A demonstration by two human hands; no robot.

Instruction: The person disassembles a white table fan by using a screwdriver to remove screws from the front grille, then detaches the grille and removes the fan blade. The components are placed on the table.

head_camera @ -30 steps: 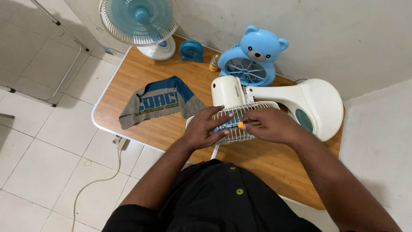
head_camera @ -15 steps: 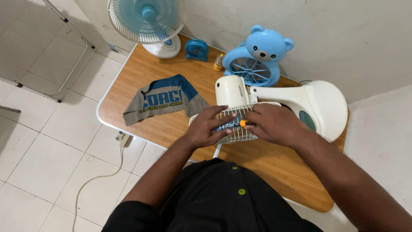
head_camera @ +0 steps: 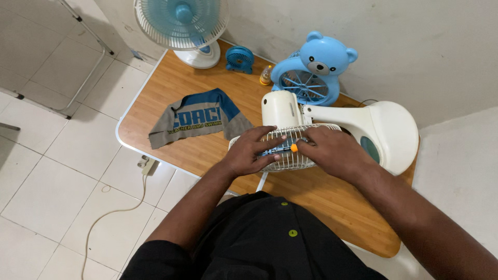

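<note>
White fan (head_camera: 282, 111) lying on its side mid-table (head_camera: 171, 88), grille (head_camera: 290, 163) facing the person. Left hand (head_camera: 250, 152) pressing flat, fingers spread, steadying the grille. Right hand (head_camera: 332, 151) gripping a screwdriver (head_camera: 294, 148), tip poking through the wires. Looks like working a screw; keeping the tip seated matters next

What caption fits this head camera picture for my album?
Left hand steadies a white fan's wire grille while the right hand works an orange-tipped screwdriver on it.
</note>
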